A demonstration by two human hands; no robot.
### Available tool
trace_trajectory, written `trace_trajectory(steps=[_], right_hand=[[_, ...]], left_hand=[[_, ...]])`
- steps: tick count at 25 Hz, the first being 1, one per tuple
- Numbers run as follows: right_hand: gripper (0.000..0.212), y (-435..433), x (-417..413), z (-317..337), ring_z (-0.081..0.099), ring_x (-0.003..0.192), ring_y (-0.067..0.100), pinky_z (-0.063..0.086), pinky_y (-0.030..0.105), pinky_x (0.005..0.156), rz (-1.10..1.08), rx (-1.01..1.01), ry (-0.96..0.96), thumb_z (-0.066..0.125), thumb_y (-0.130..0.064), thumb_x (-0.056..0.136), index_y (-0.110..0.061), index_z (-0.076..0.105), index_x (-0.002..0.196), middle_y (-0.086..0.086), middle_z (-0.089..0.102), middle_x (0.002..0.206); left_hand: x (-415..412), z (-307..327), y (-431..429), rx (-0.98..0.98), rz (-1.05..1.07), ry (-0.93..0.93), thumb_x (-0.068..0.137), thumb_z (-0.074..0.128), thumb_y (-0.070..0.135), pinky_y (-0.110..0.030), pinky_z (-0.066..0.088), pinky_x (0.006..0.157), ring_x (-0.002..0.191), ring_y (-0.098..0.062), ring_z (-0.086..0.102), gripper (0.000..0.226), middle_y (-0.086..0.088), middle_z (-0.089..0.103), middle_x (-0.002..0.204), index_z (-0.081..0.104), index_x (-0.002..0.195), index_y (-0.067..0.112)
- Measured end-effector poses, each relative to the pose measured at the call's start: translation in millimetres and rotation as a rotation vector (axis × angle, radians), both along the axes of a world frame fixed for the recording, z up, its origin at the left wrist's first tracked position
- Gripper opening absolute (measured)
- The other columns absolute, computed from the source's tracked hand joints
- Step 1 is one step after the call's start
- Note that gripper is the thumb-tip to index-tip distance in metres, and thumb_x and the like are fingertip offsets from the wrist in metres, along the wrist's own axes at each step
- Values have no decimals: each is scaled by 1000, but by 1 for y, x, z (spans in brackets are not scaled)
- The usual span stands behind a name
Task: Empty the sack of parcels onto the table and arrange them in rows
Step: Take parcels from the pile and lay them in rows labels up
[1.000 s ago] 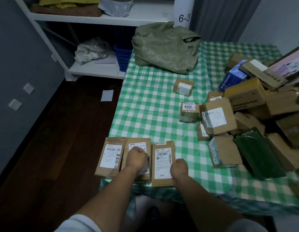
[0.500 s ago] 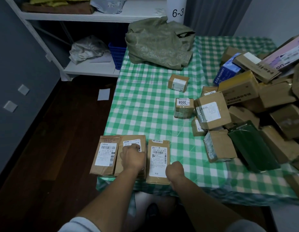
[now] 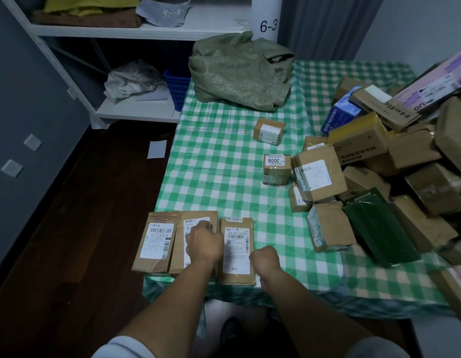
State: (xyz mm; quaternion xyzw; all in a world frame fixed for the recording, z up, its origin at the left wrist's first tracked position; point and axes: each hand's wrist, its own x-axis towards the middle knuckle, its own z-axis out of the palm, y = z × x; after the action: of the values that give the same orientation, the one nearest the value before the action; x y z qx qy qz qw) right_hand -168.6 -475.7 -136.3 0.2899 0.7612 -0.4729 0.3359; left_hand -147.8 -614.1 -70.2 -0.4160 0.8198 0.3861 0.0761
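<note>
Three flat brown parcels lie side by side in a row at the table's near left edge. They are a left parcel, a middle parcel and a right parcel. My left hand rests on the middle parcel, fingertips on its label. My right hand is curled into a fist against the right parcel's lower right edge and holds nothing. The crumpled green sack lies at the table's far end. A heap of parcels fills the right side.
The table wears a green-checked cloth. Two small boxes stand apart mid-table: one marked 3008 and another beyond it. A dark green parcel lies at the heap's near edge. White shelving stands at the back left.
Both hands stay at the same parcels in the row. Only my view has shifted a little.
</note>
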Motion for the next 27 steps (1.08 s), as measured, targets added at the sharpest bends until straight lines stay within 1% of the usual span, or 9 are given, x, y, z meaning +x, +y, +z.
trace_trajectory(steps=[3, 7, 10, 13, 16, 19, 21, 25, 27], right_hand=[[15, 14, -23, 22, 41, 63, 20, 31, 27, 51, -67, -12, 56, 52, -2, 91, -1, 49, 106, 8, 45, 81], [45, 45, -63, 48, 57, 92, 31, 46, 32, 72, -135, 55, 209, 63, -12, 86, -3, 48, 128, 17, 57, 120], [51, 73, -97, 72, 58, 106, 37, 52, 39, 86, -115, 225, 295, 67, -22, 81, -9, 50, 128, 17, 57, 125], [63, 97, -128, 92, 45, 128, 40, 43, 44, 106, -87, 337, 325, 72, -29, 83, -10, 43, 136, 19, 46, 139], [77, 121, -157, 104, 33, 136, 37, 36, 44, 108, -46, 383, 378, 76, -28, 83, -10, 34, 145, 17, 34, 149], [99, 134, -178, 102, 28, 138, 38, 32, 42, 110, 87, 466, 435, 83, -37, 76, -12, 25, 152, 19, 28, 152], [112, 136, -184, 94, 22, 142, 39, 28, 45, 114, 209, 500, 468, 86, -46, 71, -12, 19, 154, 21, 21, 155], [129, 135, -190, 76, 10, 149, 39, 19, 49, 120, 363, 588, 510, 83, -58, 69, -8, 4, 158, 23, 8, 160], [131, 134, -190, 74, 13, 149, 38, 22, 50, 118, 389, 627, 505, 83, -58, 69, -6, 2, 158, 22, 9, 161]], left_hand=[[-19, 6, 10, 99, 23, 113, 91, 59, 15, -46, 53, 93, 115, -35, 56, 30, -12, 64, 120, 62, 120, 9], [-45, 12, 37, 188, -9, 120, 91, 58, 12, -36, 53, 83, 102, -28, 62, 49, -12, 58, 135, 52, 139, 7], [-70, 21, 64, 304, 32, 137, 90, 57, 8, -35, 56, 76, 90, -28, 65, 47, -14, 64, 122, 52, 137, 7], [-102, 31, 94, 371, 9, 128, 92, 58, 7, -31, 49, 80, 90, -26, 59, 44, -12, 62, 114, 51, 135, 4], [-133, 39, 126, 442, -12, 139, 91, 60, 7, -30, 44, 81, 91, -21, 58, 38, -8, 62, 114, 53, 128, 12], [-159, 39, 152, 523, -38, 142, 88, 53, -3, -31, 47, 76, 80, -21, 57, 23, -3, 62, 89, 60, 102, 14], [-172, 37, 167, 575, -44, 145, 87, 47, -9, -27, 48, 68, 73, -16, 58, 32, -2, 67, 84, 65, 87, 17], [-181, 32, 173, 605, 40, 143, 91, 44, -11, -20, 47, 56, 71, -9, 58, 31, 1, 64, 89, 61, 95, 14], [-177, 25, 166, 599, 91, 112, 91, 43, -6, -24, 44, 62, 73, -14, 55, 31, -2, 63, 94, 61, 108, 12]])
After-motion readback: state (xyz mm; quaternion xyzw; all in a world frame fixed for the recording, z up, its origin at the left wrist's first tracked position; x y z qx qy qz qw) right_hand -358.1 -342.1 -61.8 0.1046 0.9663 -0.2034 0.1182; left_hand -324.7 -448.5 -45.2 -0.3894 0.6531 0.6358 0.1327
